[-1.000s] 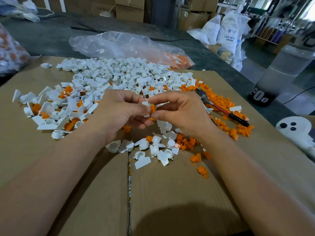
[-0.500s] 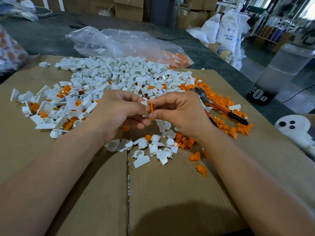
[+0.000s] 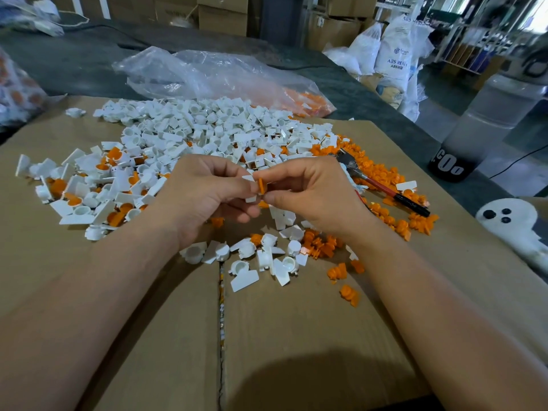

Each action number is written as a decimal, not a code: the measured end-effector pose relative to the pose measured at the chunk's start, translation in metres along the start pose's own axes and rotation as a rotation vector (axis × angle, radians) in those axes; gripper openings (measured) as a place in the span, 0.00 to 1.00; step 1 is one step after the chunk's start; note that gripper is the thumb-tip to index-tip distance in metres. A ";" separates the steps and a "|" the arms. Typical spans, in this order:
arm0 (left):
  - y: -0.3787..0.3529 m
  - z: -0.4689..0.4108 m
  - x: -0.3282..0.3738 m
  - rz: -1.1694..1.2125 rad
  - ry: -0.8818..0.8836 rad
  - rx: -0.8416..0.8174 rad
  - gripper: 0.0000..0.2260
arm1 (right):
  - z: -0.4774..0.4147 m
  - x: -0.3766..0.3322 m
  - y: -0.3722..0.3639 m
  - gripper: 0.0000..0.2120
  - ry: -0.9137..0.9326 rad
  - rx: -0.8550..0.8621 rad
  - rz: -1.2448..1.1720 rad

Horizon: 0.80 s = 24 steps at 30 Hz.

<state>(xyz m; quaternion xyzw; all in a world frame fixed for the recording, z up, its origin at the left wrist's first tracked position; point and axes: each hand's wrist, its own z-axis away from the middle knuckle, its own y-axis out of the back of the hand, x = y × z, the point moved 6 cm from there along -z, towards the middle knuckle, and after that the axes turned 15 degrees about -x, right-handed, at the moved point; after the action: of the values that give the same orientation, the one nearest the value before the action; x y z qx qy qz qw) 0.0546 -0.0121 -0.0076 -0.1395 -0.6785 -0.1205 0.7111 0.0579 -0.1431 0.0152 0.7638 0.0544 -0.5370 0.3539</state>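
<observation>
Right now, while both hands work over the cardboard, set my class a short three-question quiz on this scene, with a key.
1. True or false: the right hand pinches an orange piece.
2. Which lies on the cardboard to the right of the hands? A) a red-handled tool B) scissors C) a tape roll
3. Fill in: the white piece sits in the ____ hand.
Key: 1 true; 2 A; 3 left hand.
</observation>
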 end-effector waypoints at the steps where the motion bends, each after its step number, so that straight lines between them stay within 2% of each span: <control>1: 0.001 0.000 0.001 0.010 -0.010 0.008 0.05 | 0.000 0.001 0.001 0.18 -0.004 -0.007 -0.055; 4: 0.002 0.000 0.002 0.048 -0.035 0.017 0.05 | -0.001 0.005 0.001 0.10 -0.046 -0.006 -0.200; 7: 0.002 0.001 0.002 0.044 -0.042 0.022 0.04 | -0.002 0.008 -0.005 0.05 -0.092 -0.035 -0.185; 24: -0.001 0.000 0.003 -0.061 -0.102 0.000 0.04 | -0.002 0.007 -0.006 0.04 -0.122 -0.030 -0.109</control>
<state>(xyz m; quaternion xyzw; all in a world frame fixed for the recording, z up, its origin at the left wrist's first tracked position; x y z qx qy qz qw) 0.0538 -0.0131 -0.0047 -0.1247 -0.7176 -0.1349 0.6718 0.0593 -0.1397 0.0067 0.7201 0.0825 -0.6003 0.3381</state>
